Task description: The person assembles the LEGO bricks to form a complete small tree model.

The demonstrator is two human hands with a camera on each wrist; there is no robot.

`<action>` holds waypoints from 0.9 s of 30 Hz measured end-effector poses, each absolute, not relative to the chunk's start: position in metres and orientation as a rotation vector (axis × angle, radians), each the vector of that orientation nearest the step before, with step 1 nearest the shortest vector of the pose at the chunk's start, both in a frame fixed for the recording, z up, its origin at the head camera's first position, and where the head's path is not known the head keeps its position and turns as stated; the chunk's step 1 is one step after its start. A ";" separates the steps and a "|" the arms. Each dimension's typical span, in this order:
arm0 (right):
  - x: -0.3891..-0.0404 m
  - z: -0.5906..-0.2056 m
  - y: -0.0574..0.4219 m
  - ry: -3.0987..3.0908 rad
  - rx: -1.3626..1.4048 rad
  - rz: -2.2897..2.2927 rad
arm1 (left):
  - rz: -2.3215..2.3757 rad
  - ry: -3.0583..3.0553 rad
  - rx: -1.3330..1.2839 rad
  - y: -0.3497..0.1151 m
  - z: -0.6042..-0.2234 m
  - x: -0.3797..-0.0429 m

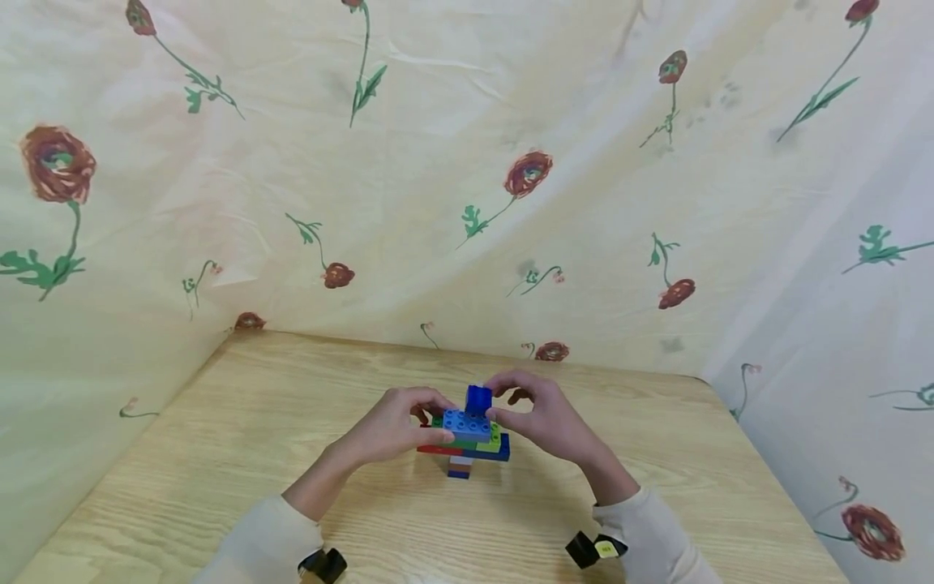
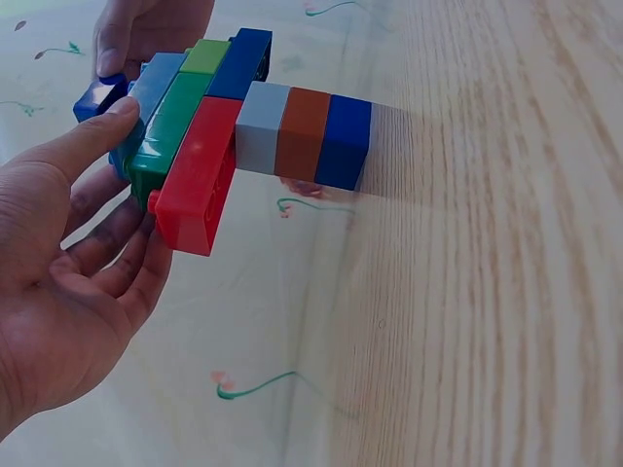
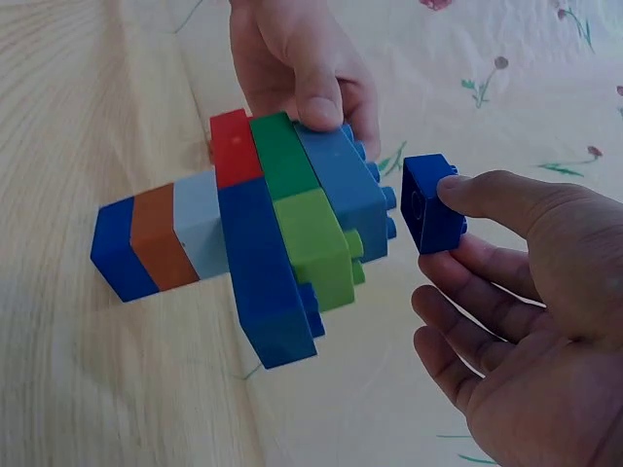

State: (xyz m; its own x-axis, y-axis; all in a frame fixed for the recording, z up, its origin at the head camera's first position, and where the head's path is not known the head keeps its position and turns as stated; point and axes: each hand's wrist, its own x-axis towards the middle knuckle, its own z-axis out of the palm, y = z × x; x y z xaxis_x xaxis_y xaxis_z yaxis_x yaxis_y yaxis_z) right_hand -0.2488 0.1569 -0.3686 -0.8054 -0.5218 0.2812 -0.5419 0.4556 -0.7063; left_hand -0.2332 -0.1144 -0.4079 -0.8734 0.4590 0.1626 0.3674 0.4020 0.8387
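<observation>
A stack of toy building bricks stands on the table, with a narrow column of blue, orange and pale grey bricks at its foot. Above the column lie a red brick and a dark blue brick end to end, then a green brick beside a lime one. A light blue brick tops them. My left hand holds the light blue brick's left end between thumb and fingers. My right hand pinches a small blue brick, studs away from the stack, just apart from the light blue brick's studs.
The wood-grain table extends around the stack. Behind it and at both sides hangs a cream cloth printed with red flowers. Black straps with small cameras sit at both sleeves.
</observation>
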 end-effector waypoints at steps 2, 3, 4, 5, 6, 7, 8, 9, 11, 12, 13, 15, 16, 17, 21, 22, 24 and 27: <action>-0.245 -0.369 0.155 -2.657 0.978 1.299 | 1.489 2.552 0.757 -0.114 -0.408 -0.234; -0.243 -0.369 0.155 -2.655 0.980 1.299 | 1.486 2.555 0.758 -0.114 -0.408 -0.234; -0.242 -0.370 0.154 -2.655 0.982 1.293 | 1.485 2.555 0.762 -0.113 -0.409 -0.234; -0.241 -0.370 0.153 -2.652 0.990 1.292 | 1.487 2.554 0.763 -0.113 -0.409 -0.234; -0.240 -0.371 0.152 -2.650 1.000 1.287 | 1.489 2.555 0.763 -0.113 -0.409 -0.234; -0.240 -0.372 0.152 -2.648 1.009 1.285 | 1.490 2.557 0.761 -0.113 -0.409 -0.234; -0.239 -0.374 0.151 -2.648 1.017 1.280 | 1.488 2.560 0.761 -0.113 -0.409 -0.234; -0.239 -0.375 0.150 -2.648 1.023 1.279 | 1.491 2.560 0.761 -0.113 -0.409 -0.234; -0.238 -0.377 0.149 -2.650 1.030 1.276 | 1.499 2.557 0.759 -0.113 -0.408 -0.233; -0.238 -0.377 0.149 -2.652 1.027 1.274 | 1.501 2.556 0.760 -0.113 -0.408 -0.233; -0.238 -0.378 0.148 -2.652 1.025 1.270 | 1.501 2.556 0.761 -0.113 -0.408 -0.232; -0.237 -0.377 0.147 -2.652 1.022 1.261 | 1.505 2.553 0.759 -0.113 -0.407 -0.232; -0.237 -0.377 0.147 -2.649 1.024 1.255 | 1.508 2.551 0.758 -0.113 -0.407 -0.232; -0.236 -0.376 0.146 -2.647 1.027 1.249 | 1.510 2.549 0.758 -0.113 -0.407 -0.232; -0.235 -0.376 0.145 -2.640 1.034 1.233 | 1.511 2.550 0.759 -0.113 -0.408 -0.232; -0.235 -0.376 0.145 -2.639 1.034 1.231 | 1.508 2.552 0.763 -0.113 -0.408 -0.232; -0.236 -0.377 0.145 -2.638 1.038 1.224 | 1.500 2.562 0.771 -0.113 -0.409 -0.232; -0.235 -0.377 0.146 -2.639 1.035 1.228 | 1.485 2.587 0.802 -0.110 -0.409 -0.233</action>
